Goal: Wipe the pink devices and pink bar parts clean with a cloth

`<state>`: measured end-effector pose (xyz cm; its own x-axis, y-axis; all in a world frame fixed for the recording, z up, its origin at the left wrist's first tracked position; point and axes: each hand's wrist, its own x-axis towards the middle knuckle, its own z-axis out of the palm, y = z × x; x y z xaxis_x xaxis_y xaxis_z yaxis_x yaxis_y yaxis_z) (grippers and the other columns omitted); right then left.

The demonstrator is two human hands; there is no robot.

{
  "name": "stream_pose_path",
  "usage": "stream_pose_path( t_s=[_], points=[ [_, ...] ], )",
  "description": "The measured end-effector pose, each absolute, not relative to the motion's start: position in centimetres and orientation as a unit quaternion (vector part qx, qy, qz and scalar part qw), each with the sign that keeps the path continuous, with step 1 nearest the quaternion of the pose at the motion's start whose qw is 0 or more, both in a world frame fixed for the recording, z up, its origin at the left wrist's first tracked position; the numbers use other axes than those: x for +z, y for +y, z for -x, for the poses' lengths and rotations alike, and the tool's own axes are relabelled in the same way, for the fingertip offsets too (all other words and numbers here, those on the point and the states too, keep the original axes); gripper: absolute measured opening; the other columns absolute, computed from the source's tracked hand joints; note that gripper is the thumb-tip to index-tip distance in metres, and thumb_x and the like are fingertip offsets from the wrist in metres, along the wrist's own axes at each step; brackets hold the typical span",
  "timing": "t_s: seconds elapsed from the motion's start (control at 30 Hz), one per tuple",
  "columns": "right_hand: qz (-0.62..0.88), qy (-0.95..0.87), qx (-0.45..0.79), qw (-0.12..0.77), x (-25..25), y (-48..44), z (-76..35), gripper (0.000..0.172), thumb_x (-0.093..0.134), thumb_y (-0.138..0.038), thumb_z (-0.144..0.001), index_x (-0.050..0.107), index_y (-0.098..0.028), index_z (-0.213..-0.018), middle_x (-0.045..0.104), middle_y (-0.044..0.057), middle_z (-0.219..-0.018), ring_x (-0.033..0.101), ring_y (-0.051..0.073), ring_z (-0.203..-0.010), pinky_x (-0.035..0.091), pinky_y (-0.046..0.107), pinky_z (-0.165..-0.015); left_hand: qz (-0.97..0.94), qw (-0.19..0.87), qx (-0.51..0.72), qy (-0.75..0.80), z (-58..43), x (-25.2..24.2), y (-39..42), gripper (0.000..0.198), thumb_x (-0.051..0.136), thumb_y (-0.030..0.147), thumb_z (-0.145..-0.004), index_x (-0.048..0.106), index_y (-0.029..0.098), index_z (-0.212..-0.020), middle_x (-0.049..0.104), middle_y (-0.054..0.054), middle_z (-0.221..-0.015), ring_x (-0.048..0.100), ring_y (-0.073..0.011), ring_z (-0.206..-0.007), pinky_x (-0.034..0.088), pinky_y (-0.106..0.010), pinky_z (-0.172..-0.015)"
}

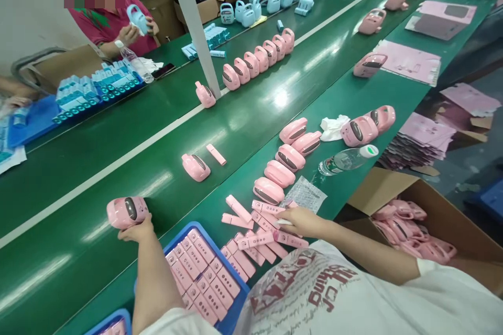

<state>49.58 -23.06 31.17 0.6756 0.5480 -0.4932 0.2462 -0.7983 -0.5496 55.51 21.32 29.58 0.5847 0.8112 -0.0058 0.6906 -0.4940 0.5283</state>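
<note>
My left hand [138, 229] is wrapped round a glossy pink handled device [128, 212] with a dark oval panel, over the green belt at the left. My right hand [302, 221] is closed at the pile of pink sticks with small round buttons [257, 239]. A slim white thing [285, 222] pokes out from its fingers; its kind is not clear. One pink stick [268, 208] lies against the fingertips. A blue tray [188, 226] with rows of similar sticks sits between my arms. Another pink device [195, 167] and a single stick [216, 154] lie on the belt.
Pink devices [279, 174] stand along my side, near a water bottle [348, 160] and white tissue [334, 127]. An open carton [422, 204] of pink devices is at my right. Across the belt, a person [113, 26] holds a blue device. A white post [194, 26] rises there.
</note>
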Motion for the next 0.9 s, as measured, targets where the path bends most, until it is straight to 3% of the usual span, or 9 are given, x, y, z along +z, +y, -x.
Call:
stream_pose_path(
  t_s=[0.07, 0.13, 0.2, 0.27, 0.33, 0.47, 0.63, 0.73, 0.9],
  points=[
    [0.885, -0.221, 0.343, 0.226, 31.4, -22.9, -49.7, 0.033, 0.046, -0.034, -0.088, 0.063, -0.023, -0.114, 0.070, 0.009, -0.105, 0.065, 0.025, -0.094, 0.047, 0.031, -0.073, -0.839, 0.229, 0.118, 0.479, -55.1, 29.8, 19.5, 0.077, 0.055, 0.022, -0.073, 0.005, 0.003, -0.129, 0.025, -0.030, -0.128, 0.026, -0.0493, -0.124, 0.022, -0.071, -0.096],
    [0.885, -0.221, 0.341, 0.228, 31.6, -22.8, -49.7, 0.035, 0.046, -0.034, -0.089, 0.062, -0.022, -0.117, 0.068, 0.009, -0.112, 0.065, 0.025, -0.099, 0.048, 0.032, -0.077, -0.852, 0.227, 0.104, 0.460, -54.5, 29.9, 16.3, 0.076, 0.052, 0.022, -0.075, 0.006, -0.001, -0.131, 0.028, -0.030, -0.127, 0.028, -0.0451, -0.126, 0.018, -0.064, -0.102],
    [0.885, -0.225, 0.335, 0.232, 31.7, -22.6, -49.6, 0.036, 0.046, -0.034, -0.089, 0.061, -0.020, -0.119, 0.067, 0.010, -0.115, 0.064, 0.026, -0.102, 0.048, 0.033, -0.082, -0.888, 0.265, 0.052, 0.371, -53.5, 29.8, 11.7, 0.067, 0.051, 0.029, -0.079, 0.020, 0.006, -0.134, 0.044, -0.019, -0.119, 0.050, -0.0313, -0.109, 0.036, -0.048, -0.098],
    [0.884, -0.230, 0.333, 0.236, 31.9, -22.5, -49.4, 0.036, 0.046, -0.033, -0.089, 0.061, -0.019, -0.119, 0.065, 0.010, -0.117, 0.063, 0.026, -0.105, 0.047, 0.034, -0.084, -0.914, 0.295, -0.008, 0.279, -52.2, 29.2, 6.8, 0.064, 0.053, 0.039, -0.080, 0.031, 0.013, -0.134, 0.052, -0.012, -0.109, 0.057, -0.0243, -0.096, 0.043, -0.039, -0.090],
    [0.882, -0.233, 0.334, 0.239, 31.9, -22.5, -49.2, 0.036, 0.046, -0.032, -0.089, 0.061, -0.018, -0.119, 0.065, 0.010, -0.118, 0.063, 0.027, -0.105, 0.048, 0.035, -0.085, -0.925, 0.307, -0.073, 0.213, -50.9, 28.5, 2.4, 0.063, 0.051, 0.047, -0.081, 0.038, 0.016, -0.134, 0.057, -0.010, -0.097, 0.060, -0.0256, -0.089, 0.046, -0.039, -0.081],
    [0.887, -0.224, 0.319, 0.247, 31.7, -22.6, -48.9, 0.035, 0.046, -0.030, -0.089, 0.062, -0.018, -0.118, 0.067, 0.010, -0.115, 0.063, 0.027, -0.104, 0.048, 0.036, -0.085, -0.930, 0.291, -0.151, 0.164, -49.6, 27.0, -2.1, 0.065, 0.064, 0.042, -0.069, 0.051, 0.018, -0.129, 0.055, -0.017, -0.106, 0.060, -0.0328, -0.091, 0.046, -0.042, -0.073],
    [0.899, -0.189, 0.293, 0.264, 31.0, -23.4, -48.9, 0.035, 0.044, -0.029, -0.088, 0.062, -0.019, -0.118, 0.066, 0.008, -0.117, 0.063, 0.027, -0.104, 0.049, 0.038, -0.084, -0.923, 0.288, -0.167, 0.194, -50.4, 27.0, 1.1, 0.048, 0.059, 0.025, -0.072, 0.061, 0.024, -0.120, 0.060, -0.009, -0.090, 0.062, -0.0232, -0.080, 0.046, -0.032, -0.074],
    [0.905, -0.176, 0.279, 0.268, 31.0, -23.8, -49.1, 0.033, 0.045, -0.029, -0.088, 0.063, -0.021, -0.115, 0.068, 0.008, -0.113, 0.065, 0.026, -0.100, 0.050, 0.036, -0.082, -0.919, 0.260, -0.128, 0.269, -52.1, 28.1, 6.2, 0.042, 0.053, 0.026, -0.078, 0.062, 0.019, -0.118, 0.060, -0.010, -0.082, 0.061, -0.0261, -0.080, 0.047, -0.036, -0.075],
    [0.929, -0.130, 0.252, 0.237, 31.7, -23.5, -50.3, 0.029, 0.047, -0.029, -0.088, 0.064, -0.019, -0.110, 0.069, 0.007, -0.109, 0.065, 0.024, -0.097, 0.047, 0.031, -0.077, -0.906, 0.173, -0.006, 0.386, -56.7, 29.8, 14.4, 0.047, 0.044, 0.020, -0.082, 0.054, 0.007, -0.126, 0.047, -0.024, -0.119, 0.051, -0.0361, -0.108, 0.040, -0.050, -0.091]
  ],
)
